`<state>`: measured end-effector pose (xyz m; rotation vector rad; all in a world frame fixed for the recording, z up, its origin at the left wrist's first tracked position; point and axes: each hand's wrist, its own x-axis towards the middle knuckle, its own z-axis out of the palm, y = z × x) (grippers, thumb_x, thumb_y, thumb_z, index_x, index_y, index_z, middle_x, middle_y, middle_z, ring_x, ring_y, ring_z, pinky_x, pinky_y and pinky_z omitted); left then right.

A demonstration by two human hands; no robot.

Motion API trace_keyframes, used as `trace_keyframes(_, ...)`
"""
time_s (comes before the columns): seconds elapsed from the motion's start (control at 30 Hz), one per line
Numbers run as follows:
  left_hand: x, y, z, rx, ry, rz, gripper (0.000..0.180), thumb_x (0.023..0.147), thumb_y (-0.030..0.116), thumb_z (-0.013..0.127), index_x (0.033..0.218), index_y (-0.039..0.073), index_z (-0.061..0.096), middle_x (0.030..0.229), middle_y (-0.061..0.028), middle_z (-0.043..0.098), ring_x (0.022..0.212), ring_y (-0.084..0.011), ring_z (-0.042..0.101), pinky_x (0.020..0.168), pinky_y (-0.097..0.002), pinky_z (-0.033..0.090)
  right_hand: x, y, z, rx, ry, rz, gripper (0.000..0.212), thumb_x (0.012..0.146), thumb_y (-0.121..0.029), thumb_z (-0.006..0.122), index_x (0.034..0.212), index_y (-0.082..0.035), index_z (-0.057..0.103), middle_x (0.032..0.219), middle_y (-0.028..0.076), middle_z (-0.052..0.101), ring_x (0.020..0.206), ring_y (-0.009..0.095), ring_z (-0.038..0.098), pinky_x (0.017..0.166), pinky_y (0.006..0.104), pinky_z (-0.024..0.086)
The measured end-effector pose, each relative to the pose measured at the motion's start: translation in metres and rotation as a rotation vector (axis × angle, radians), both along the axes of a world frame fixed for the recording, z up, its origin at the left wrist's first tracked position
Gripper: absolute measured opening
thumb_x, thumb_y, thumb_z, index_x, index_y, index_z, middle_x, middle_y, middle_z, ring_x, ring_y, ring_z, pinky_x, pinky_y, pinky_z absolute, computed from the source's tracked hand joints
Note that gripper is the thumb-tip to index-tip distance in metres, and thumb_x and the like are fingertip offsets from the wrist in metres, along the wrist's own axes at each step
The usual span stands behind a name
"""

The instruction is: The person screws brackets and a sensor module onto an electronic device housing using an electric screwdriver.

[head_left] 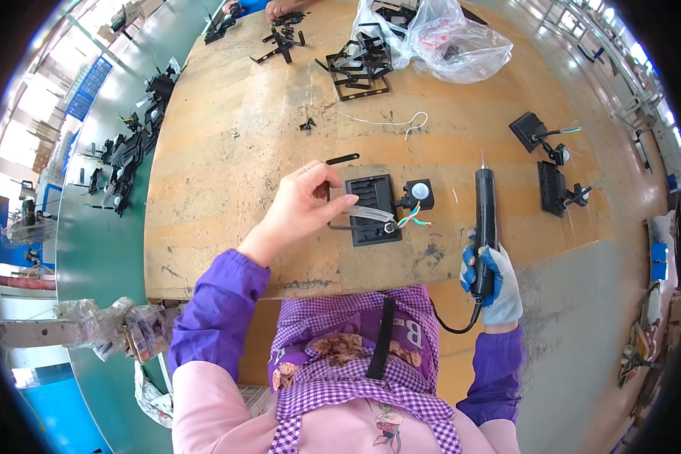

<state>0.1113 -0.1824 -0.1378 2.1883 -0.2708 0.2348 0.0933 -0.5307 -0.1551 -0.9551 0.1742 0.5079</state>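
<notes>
My bare left hand point(299, 208) is closed around a black U-shaped metal bracket point(343, 159), whose arms reach toward a black floodlight point(375, 189). The light lies back up on the table, its ribbed housing showing. A translucent strip point(369, 214) runs from beside my left thumb across the housing; whether the thumb grips it I cannot tell. A sensor head point(418, 194) with a white dome joins the light's right side, and coloured wires point(412, 219) stick out below. My right hand point(495, 284), in a white and blue glove, grips a black electric screwdriver point(485, 219), its bit pointing away from me.
Two more floodlights point(552, 185) lie at the table's right. Farther back are a pile of black brackets point(362, 64), a clear plastic bag point(461, 45) and a white string point(386, 121). Another person's hand point(284, 7) is at the far edge. Assembled lights point(125, 163) line the green surface at left.
</notes>
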Motion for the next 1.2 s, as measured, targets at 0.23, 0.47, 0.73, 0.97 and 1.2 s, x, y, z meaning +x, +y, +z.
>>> trace_keyframes(0.23,-0.009,-0.023,-0.020,0.115,-0.029,-0.076,0.034,0.078,0.021,0.079,0.099,0.004,0.060,0.087,-0.0095,0.058,0.070,-0.0213,0.058,0.064,-0.0304,0.050,0.000,-0.001,-0.008,0.030,0.008,0.006,0.038,0.090,-0.018,0.060,0.122,0.000,0.049,0.077,0.007,0.054,0.058,0.016,0.056,0.050,0.0293,0.046)
trace_keyframes(0.47,-0.011,-0.033,-0.016,0.266,-0.151,0.061,0.047,0.074,0.025,0.081,0.112,0.008,0.061,0.113,-0.0143,0.053,0.089,-0.0301,0.061,0.072,-0.0369,0.052,0.000,-0.002,-0.004,-0.001,0.014,-0.001,0.037,0.090,-0.018,0.061,0.121,-0.001,0.049,0.076,0.006,0.054,0.057,0.016,0.055,0.049,0.0292,0.046)
trace_keyframes(0.73,0.002,-0.036,-0.032,0.269,-0.109,-0.147,0.062,0.079,0.035,0.072,0.132,0.011,0.050,0.133,-0.0160,0.048,0.120,-0.0385,0.044,0.104,-0.0505,0.031,0.002,0.001,-0.005,0.008,0.021,0.023,0.037,0.090,-0.018,0.060,0.121,-0.001,0.050,0.076,0.006,0.054,0.057,0.016,0.055,0.050,0.0284,0.046)
trace_keyframes(0.97,-0.035,-0.041,-0.028,0.286,-0.069,-0.031,0.067,0.076,0.031,0.074,0.135,0.011,0.049,0.132,-0.0161,0.048,0.121,-0.0400,0.043,0.105,-0.0511,0.030,-0.004,0.004,0.001,-0.108,-0.037,0.034,0.040,0.085,-0.014,0.059,0.121,0.000,0.049,0.077,0.008,0.054,0.058,0.017,0.056,0.051,0.0286,0.048)
trace_keyframes(1.2,0.045,0.029,-0.032,0.124,-0.054,0.153,0.022,0.085,0.015,0.066,0.105,0.007,0.070,0.096,-0.0154,0.068,0.093,-0.0266,0.063,0.086,-0.0360,0.048,-0.028,0.014,0.002,-0.140,-0.024,0.039,0.044,0.082,-0.012,0.060,0.122,0.001,0.048,0.077,0.009,0.055,0.059,0.017,0.058,0.050,0.0273,0.049)
